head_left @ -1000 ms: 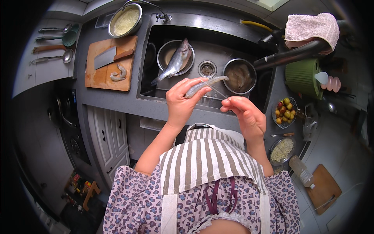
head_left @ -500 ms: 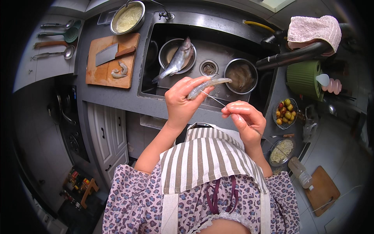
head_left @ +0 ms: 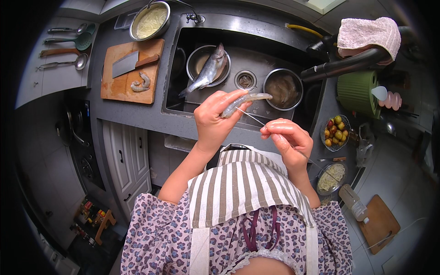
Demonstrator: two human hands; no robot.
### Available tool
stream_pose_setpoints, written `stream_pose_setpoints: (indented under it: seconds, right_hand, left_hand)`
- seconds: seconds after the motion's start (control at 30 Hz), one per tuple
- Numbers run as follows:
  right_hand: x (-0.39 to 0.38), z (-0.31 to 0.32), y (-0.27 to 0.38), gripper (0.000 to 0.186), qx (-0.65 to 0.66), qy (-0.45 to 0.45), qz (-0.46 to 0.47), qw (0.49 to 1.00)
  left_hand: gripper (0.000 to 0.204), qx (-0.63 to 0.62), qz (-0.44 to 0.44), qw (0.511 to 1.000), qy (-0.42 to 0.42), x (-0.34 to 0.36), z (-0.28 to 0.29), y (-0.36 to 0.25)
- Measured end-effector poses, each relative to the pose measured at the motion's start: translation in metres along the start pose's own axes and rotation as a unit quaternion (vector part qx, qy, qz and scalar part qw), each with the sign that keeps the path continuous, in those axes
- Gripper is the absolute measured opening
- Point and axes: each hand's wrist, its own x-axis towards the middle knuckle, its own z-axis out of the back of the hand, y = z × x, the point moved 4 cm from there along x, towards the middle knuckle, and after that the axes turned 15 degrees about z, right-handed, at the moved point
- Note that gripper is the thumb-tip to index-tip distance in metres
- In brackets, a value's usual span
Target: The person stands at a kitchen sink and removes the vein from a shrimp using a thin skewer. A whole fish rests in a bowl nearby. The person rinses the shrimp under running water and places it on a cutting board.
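Observation:
Between the thumb and fingers of my left hand (head_left: 215, 117) is a peeled raw shrimp (head_left: 245, 101), its tail end pointing right. My right hand (head_left: 289, 141) pinches a thin metal skewer (head_left: 252, 118), whose far end meets the shrimp's side. Both hands are over the sink's near edge. Behind them a whole fish (head_left: 210, 71) lies across a metal bowl (head_left: 192, 62) in the sink. To its right a second metal bowl (head_left: 283, 107) holds greyish shrimp in liquid. More peeled shrimp (head_left: 141, 83) lie on the wooden cutting board (head_left: 110, 93) at left.
A cleaver (head_left: 126, 64) rests on the board. Behind it stands a bowl of pale shreds (head_left: 151, 23). Past the sink (head_left: 256, 59) a black pipe (head_left: 343, 64) carries a pink towel (head_left: 366, 36). A fruit bowl (head_left: 337, 133) and a plate of shreds (head_left: 331, 178) are at right.
Hardly anything differs. The shrimp in my left hand has shifted very slightly, and the skewer still touches it. My right hand keeps its place.

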Motion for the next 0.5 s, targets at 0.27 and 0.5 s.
stream_pose_setpoints:
  seconds: [0.27,0.5]
  right_hand:
    - [-0.0011,-0.0003,-0.0008,0.019,0.007,-0.002,-0.011,1.0]
    - [-0.0054,-0.0024,-0.0041,0.019,0.033,-0.032,-0.009,0.999]
  left_hand:
    - [0.027,0.008,-0.002,1.0,-0.004,-0.0001,-0.0009,-0.0017]
    - [0.025,0.01,0.012,1.0,-0.006,-0.0005,-0.0012,-0.0034]
